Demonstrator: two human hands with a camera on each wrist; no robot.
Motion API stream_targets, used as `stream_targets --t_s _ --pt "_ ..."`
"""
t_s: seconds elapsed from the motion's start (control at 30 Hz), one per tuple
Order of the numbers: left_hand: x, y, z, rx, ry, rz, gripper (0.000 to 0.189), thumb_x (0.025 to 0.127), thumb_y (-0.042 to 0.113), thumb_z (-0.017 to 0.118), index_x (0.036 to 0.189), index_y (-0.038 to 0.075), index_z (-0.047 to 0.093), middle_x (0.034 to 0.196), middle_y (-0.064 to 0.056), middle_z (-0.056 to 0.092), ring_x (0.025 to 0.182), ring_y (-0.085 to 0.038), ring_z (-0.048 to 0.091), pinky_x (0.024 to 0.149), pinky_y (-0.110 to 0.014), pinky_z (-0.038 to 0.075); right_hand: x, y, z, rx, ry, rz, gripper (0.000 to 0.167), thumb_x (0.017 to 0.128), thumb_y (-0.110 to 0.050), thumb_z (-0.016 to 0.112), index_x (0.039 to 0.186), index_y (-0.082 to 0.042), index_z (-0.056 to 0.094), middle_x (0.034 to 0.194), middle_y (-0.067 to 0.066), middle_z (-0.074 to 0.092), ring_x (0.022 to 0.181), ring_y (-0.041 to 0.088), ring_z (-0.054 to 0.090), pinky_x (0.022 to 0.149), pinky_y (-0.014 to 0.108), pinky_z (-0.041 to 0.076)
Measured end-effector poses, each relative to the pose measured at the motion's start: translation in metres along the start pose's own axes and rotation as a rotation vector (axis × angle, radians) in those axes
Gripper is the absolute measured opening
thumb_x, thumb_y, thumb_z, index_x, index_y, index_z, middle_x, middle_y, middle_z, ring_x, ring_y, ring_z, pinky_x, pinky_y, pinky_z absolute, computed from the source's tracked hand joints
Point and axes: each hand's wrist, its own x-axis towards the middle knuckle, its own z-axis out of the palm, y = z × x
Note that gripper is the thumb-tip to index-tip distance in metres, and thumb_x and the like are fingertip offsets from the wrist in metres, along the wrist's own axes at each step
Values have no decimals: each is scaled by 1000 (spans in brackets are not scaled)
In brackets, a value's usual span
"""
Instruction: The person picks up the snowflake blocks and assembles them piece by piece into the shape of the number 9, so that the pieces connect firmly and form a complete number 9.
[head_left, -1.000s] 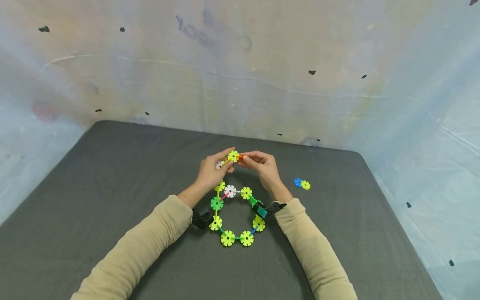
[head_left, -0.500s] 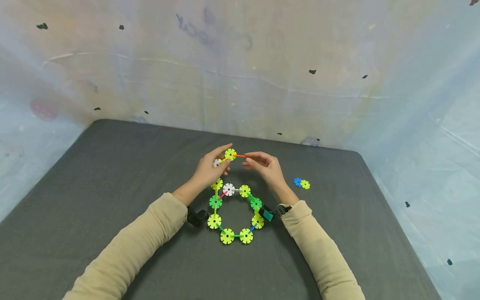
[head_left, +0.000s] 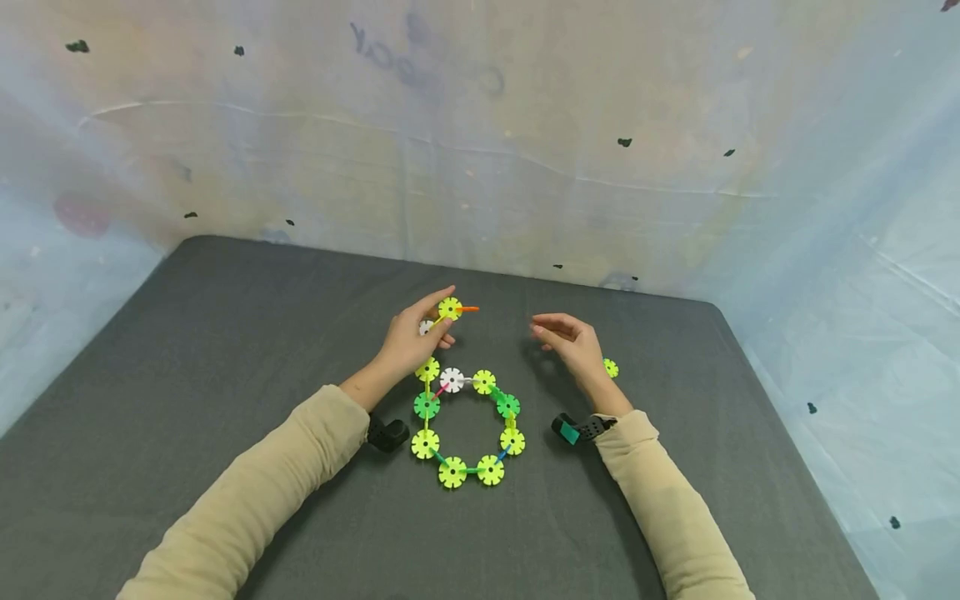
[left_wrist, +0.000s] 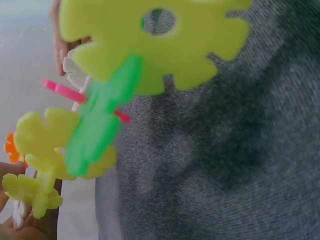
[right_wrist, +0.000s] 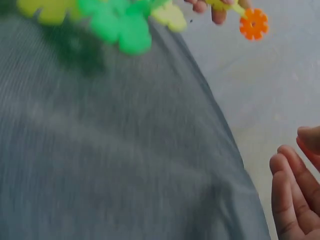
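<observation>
My left hand (head_left: 403, 343) pinches a yellow notched snowflake disc (head_left: 450, 308) between thumb and fingers, above the table. An orange disc (right_wrist: 254, 24) is slotted into its right side and appears edge-on in the head view. On its lower left a white disc (head_left: 426, 327) shows between my fingers. These belong to a chain running down to a ring of linked discs (head_left: 452, 472), mostly yellow with green and white ones. My right hand (head_left: 576, 348) is apart from the chain, fingers loosely bent, holding nothing. Beyond its wrist lies a loose yellow disc (head_left: 611, 367).
Dark grey cloth covers the table (head_left: 300, 517). Pale plastic sheeting (head_left: 480, 167) hangs behind it and along both sides. The linked ring sits between my forearms. A blue disc beside the loose yellow one is almost wholly hidden by my right hand.
My right hand has let go of the orange disc and moved right, towards the loose discs. My left hand has shifted slightly left, still holding the chain with the orange disc attached.
</observation>
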Motion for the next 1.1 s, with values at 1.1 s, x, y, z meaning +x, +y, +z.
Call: stream_targets --t_s 1.1 --pt "-1 -8 4 45 14 -14 45 101 14 50 144 19 39 111 -18 58 80 -30 65 54 -29 48 -28 25 -75 -542 -91 204 35 91 -13 66 123 0 62 120 21 56 107 34 55 85 42 50"
